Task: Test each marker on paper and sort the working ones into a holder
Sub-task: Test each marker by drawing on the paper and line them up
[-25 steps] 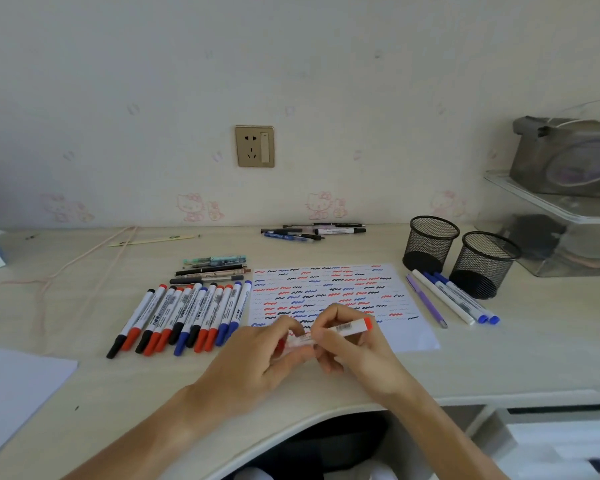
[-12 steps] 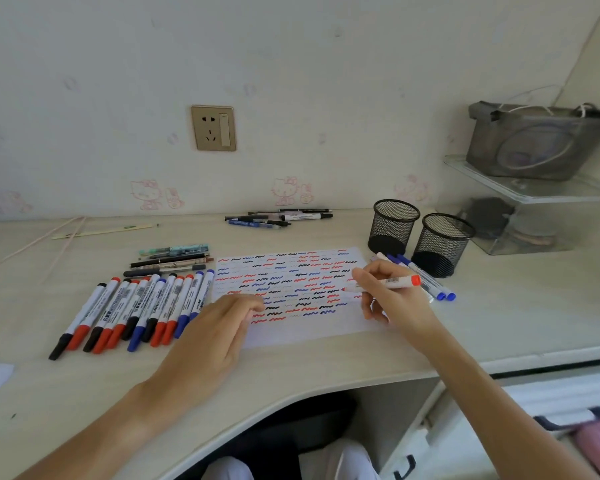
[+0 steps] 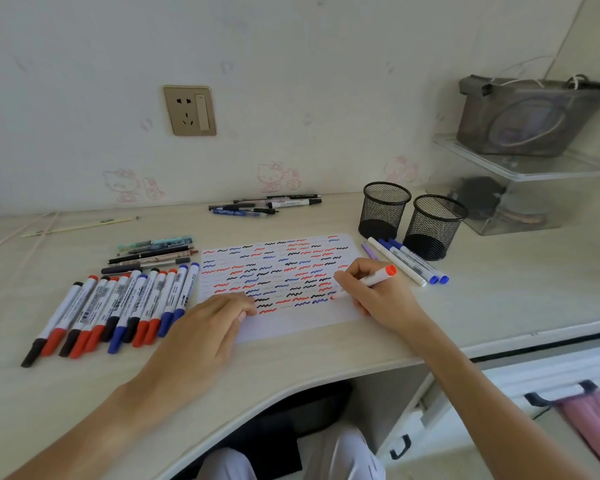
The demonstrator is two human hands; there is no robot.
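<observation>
A red marker (image 3: 373, 279) is gripped in the right hand (image 3: 378, 294), its tip seemingly touching the squiggle-covered paper (image 3: 291, 327). The sheet is pinned by the flat, relaxed left hand (image 3: 201, 336). Two mesh holders (image 3: 433, 230) stand behind.

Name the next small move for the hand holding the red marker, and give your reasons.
Probably draw a short squiggle: the right hand pinches the red marker with its tip at the paper, the left hand lies flat on the sheet, and bare space remains below the rows.
</observation>
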